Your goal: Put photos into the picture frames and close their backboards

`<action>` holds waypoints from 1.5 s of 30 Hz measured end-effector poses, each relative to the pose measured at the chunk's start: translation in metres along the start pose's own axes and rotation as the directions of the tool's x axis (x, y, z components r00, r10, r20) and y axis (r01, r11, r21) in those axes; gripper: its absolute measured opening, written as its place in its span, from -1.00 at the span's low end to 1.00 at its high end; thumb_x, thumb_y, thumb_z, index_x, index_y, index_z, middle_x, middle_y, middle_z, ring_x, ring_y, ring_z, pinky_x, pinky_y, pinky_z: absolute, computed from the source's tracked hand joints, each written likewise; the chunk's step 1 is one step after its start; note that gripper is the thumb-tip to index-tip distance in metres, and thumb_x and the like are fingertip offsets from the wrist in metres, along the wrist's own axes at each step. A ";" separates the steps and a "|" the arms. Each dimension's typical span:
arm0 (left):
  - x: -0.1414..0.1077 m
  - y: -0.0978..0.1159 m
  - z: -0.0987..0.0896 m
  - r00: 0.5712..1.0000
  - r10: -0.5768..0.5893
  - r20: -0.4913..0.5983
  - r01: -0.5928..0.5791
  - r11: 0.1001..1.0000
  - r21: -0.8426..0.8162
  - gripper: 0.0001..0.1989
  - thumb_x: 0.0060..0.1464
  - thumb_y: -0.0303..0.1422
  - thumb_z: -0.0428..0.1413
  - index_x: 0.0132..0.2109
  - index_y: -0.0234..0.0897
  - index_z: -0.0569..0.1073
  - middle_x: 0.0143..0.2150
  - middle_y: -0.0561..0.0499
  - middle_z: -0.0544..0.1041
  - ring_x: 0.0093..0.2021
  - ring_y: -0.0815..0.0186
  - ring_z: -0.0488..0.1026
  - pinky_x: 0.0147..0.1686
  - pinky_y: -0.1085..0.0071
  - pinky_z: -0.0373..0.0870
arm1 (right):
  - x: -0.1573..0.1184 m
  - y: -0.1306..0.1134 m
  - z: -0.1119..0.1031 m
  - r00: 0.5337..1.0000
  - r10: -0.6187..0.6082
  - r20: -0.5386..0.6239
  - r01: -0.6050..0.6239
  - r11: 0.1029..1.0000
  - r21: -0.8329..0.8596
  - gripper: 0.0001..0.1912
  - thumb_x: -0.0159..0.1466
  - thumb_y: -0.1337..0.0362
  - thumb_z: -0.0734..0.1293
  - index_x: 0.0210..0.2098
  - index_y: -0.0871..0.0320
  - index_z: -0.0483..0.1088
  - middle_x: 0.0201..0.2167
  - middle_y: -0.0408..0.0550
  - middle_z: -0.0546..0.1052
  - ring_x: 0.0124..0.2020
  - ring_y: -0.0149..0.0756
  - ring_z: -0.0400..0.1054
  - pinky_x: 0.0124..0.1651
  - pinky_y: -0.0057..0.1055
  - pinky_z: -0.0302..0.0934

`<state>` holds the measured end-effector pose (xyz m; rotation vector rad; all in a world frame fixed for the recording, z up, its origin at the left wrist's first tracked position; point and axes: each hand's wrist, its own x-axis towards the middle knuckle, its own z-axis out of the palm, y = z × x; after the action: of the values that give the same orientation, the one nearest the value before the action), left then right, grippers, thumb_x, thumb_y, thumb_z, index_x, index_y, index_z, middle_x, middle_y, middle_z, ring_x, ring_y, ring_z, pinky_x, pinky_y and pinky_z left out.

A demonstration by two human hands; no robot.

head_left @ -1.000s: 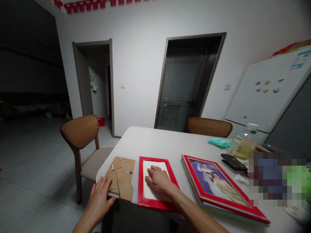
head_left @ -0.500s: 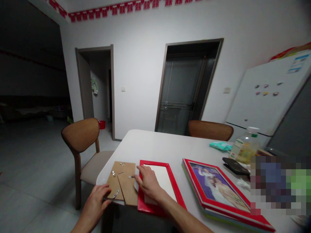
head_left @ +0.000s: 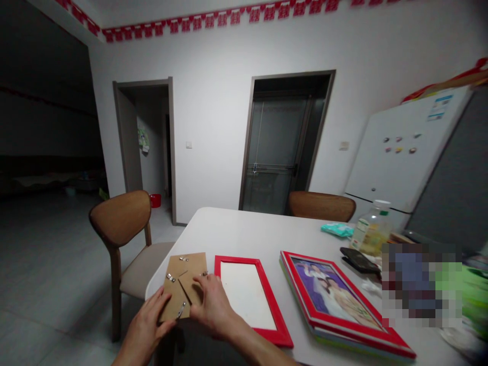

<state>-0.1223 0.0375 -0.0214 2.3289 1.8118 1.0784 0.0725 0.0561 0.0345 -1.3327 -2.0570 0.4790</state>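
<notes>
A brown picture-frame backing board (head_left: pixel 176 292) with small metal clips lies at the table's near left corner, its support flap slightly lifted at a slit. My left hand (head_left: pixel 147 317) grips the board's left and lower edge, fingers on top and thumb at the bottom corner. My right hand (head_left: pixel 214 305) is closed on its right side, thumb low and fingers near a clip. Just right of the board, a red picture frame (head_left: pixel 275 305) lies flat around a white panel. My right forearm crosses its lower left part.
On the right sits a stack of framed pictures (head_left: pixel 343 297), a couple's photo on top. Behind it are a black wallet-like object (head_left: pixel 358 260), a teal packet (head_left: pixel 337 230) and a bottle (head_left: pixel 371 231). Wooden chairs stand left (head_left: pixel 122 218) and behind the white table (head_left: pixel 229 229).
My right hand has moved left and down, from beside the red frame onto the board's right side. My left hand has shifted slightly along the lower edge. The view has turned a little.
</notes>
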 end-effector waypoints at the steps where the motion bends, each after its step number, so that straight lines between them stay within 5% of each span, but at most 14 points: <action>1: 0.004 0.010 -0.005 1.000 -0.002 -0.007 0.002 1.000 -0.012 -0.59 -0.19 -0.35 0.11 -0.09 -0.21 0.36 0.03 -0.10 0.33 -0.01 0.19 0.29 -0.04 0.27 0.26 | -0.003 0.000 -0.009 1.000 -0.015 -0.017 0.015 1.000 0.012 -0.45 -0.14 0.33 0.26 -0.09 0.17 0.27 -0.19 0.03 0.33 -0.13 -0.21 0.18 -0.09 -0.38 0.10; 5: 0.019 0.062 -0.012 0.997 0.042 0.065 -0.037 0.996 -0.078 -0.58 -0.18 -0.35 0.12 -0.07 -0.22 0.35 0.04 -0.12 0.32 0.02 0.19 0.25 0.01 0.23 0.20 | -0.021 0.016 -0.049 0.999 0.020 -0.040 -0.020 1.000 -0.004 -0.56 -0.10 0.35 0.21 -0.17 0.15 0.32 -0.20 0.00 0.35 -0.13 -0.25 0.20 -0.05 -0.40 0.09; 10: 0.029 0.119 0.018 0.963 0.074 0.260 -0.038 0.989 -0.143 -0.58 -0.19 -0.42 0.13 -0.08 -0.32 0.35 0.05 -0.18 0.30 0.03 0.18 0.23 0.02 0.28 0.18 | -0.048 0.059 -0.084 0.986 0.161 -0.034 -0.163 0.983 -0.089 -0.62 -0.09 0.36 0.16 -0.26 0.15 0.37 -0.25 -0.01 0.40 -0.17 -0.25 0.25 -0.07 -0.38 0.10; 14: 0.031 0.141 0.036 0.927 0.084 0.364 -0.029 0.988 -0.152 -0.62 -0.16 -0.39 0.11 -0.10 -0.32 0.36 0.02 -0.16 0.32 0.01 0.16 0.24 0.00 0.27 0.17 | -0.060 0.086 -0.088 0.980 0.189 -0.054 -0.195 0.973 -0.126 -0.66 -0.09 0.34 0.17 -0.30 0.16 0.39 -0.28 -0.01 0.41 -0.21 -0.26 0.26 -0.10 -0.39 0.10; 20: 0.031 0.144 0.038 0.907 0.088 0.412 -0.048 0.993 -0.105 -0.73 -0.07 -0.38 0.04 -0.16 -0.34 0.40 0.04 -0.17 0.30 0.09 0.11 0.13 0.06 0.16 0.04 | -0.062 0.104 -0.068 0.989 0.085 -0.119 -0.112 0.964 -0.240 -0.70 -0.03 0.33 0.19 -0.30 0.16 0.40 -0.24 0.02 0.38 -0.18 -0.23 0.20 -0.11 -0.38 0.07; 24: 0.026 0.147 0.039 0.894 0.118 0.432 -0.071 0.990 -0.125 -0.61 -0.10 -0.29 0.07 -0.09 -0.36 0.35 0.04 -0.20 0.30 0.10 0.08 0.12 0.07 0.10 -0.02 | -0.063 0.103 -0.063 0.994 0.058 -0.098 -0.088 0.938 -0.335 -0.73 0.04 0.30 0.17 -0.26 0.10 0.38 -0.19 0.00 0.36 -0.15 -0.22 0.16 -0.11 -0.36 0.05; 30: 0.018 0.144 0.049 0.904 0.168 0.394 -0.108 0.980 -0.170 -0.61 -0.14 -0.35 0.12 -0.09 -0.31 0.33 0.05 -0.18 0.30 0.07 0.12 0.17 0.07 0.05 -0.03 | -0.072 0.085 -0.067 0.997 -0.058 0.048 0.072 0.921 -0.382 -0.72 0.13 0.26 0.13 -0.17 -0.03 0.31 -0.04 -0.09 0.25 -0.04 -0.24 0.06 -0.05 -0.31 -0.04; 33: 0.018 0.140 0.051 0.904 0.165 0.394 -0.108 0.981 -0.163 -0.58 -0.12 -0.39 0.10 -0.04 -0.31 0.28 0.04 -0.17 0.31 0.06 0.15 0.20 0.06 0.08 0.01 | -0.074 0.074 -0.067 0.980 -0.127 0.153 0.174 0.920 -0.352 -0.76 0.16 0.20 0.12 -0.21 -0.07 0.33 -0.13 -0.14 0.31 -0.08 -0.27 0.06 -0.07 -0.31 -0.05; 38: 0.019 0.136 0.054 0.909 0.185 0.374 -0.137 0.979 -0.152 -0.57 -0.11 -0.38 0.08 -0.02 -0.33 0.27 0.01 -0.18 0.33 0.05 0.16 0.22 0.08 0.10 0.00 | -0.075 0.068 -0.070 0.980 -0.131 0.147 0.172 0.933 -0.317 -0.77 0.17 0.19 0.12 -0.40 0.04 0.39 -0.19 -0.13 0.32 -0.12 -0.30 0.08 -0.09 -0.34 -0.05; 45: 0.018 0.133 0.053 0.917 0.206 0.342 -0.140 0.968 -0.210 -0.58 -0.12 -0.41 0.08 -0.03 -0.29 0.27 -0.02 -0.12 0.37 0.03 0.17 0.23 0.05 0.12 0.08 | -0.062 0.081 -0.076 0.994 -0.078 0.080 0.101 0.929 -0.355 -0.77 0.18 0.25 0.10 -0.28 0.07 0.34 -0.16 -0.09 0.31 -0.15 -0.33 0.11 -0.13 -0.38 -0.01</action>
<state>0.0205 0.0296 0.0003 2.4140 1.3418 0.7228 0.1967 0.0314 0.0214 -1.4336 -2.3277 0.1059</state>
